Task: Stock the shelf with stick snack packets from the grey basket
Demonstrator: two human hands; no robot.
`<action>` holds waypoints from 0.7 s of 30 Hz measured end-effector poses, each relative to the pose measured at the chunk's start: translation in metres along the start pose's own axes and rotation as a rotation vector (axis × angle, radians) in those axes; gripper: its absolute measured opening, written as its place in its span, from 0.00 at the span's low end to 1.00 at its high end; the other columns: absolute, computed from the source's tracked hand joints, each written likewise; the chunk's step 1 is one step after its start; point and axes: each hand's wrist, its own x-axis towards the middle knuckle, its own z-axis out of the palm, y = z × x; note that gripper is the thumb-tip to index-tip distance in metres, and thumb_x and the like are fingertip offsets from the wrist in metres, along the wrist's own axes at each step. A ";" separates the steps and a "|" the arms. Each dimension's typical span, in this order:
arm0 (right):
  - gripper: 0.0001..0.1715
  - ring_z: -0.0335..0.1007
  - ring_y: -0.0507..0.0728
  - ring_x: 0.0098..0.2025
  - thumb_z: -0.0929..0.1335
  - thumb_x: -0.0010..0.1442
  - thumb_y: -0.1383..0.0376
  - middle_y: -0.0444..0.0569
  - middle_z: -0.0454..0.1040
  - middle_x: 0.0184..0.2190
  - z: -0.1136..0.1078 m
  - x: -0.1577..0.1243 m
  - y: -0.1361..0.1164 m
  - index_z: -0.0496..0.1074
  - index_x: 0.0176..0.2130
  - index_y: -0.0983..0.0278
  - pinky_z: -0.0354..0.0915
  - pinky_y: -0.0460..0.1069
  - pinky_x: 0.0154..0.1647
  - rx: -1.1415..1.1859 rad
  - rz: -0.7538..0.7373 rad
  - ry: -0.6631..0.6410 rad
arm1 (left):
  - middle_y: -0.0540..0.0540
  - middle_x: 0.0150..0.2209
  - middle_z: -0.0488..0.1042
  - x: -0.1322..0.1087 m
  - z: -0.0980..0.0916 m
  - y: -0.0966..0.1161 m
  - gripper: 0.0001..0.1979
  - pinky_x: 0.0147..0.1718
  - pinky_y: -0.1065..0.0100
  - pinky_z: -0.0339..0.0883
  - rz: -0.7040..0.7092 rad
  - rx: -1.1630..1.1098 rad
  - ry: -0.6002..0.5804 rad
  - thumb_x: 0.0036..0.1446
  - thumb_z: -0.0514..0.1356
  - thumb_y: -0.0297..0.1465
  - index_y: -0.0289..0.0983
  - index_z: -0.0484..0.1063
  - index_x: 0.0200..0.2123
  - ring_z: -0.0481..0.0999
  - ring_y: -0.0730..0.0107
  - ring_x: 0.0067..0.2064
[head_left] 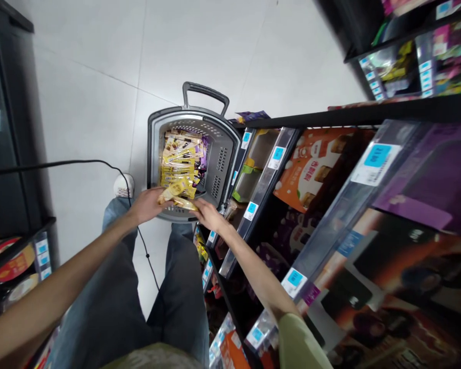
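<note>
A grey shopping basket [218, 136] with a raised handle stands on the floor in front of my legs. Inside it, many yellow snack packets [177, 163] lie in rows, with purple-trimmed ones beside them. At the basket's near rim, my left hand [149, 204] is closed on a yellow snack packet [174, 190]. My right hand [209, 214] is closed on the end of another yellow snack packet [185, 204] just below it. Some fingertips of both hands are hidden by the packets or blurred.
A dark shelf unit with price tags [375, 158] runs along the right, holding an orange snack box [311, 164] and other boxes. Another shelf [7, 128] stands on the left. A black cable [72, 162] hangs across the left side past my white shoe [123, 185].
</note>
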 end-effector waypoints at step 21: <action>0.20 0.72 0.64 0.55 0.68 0.67 0.66 0.64 0.73 0.54 -0.176 0.091 0.133 0.69 0.57 0.72 0.68 0.59 0.57 -0.203 1.122 0.834 | 0.34 0.48 0.80 -0.025 0.051 -0.015 0.23 0.45 0.57 0.71 -0.084 0.251 -0.433 0.68 0.45 0.41 0.36 0.64 0.59 0.80 0.46 0.50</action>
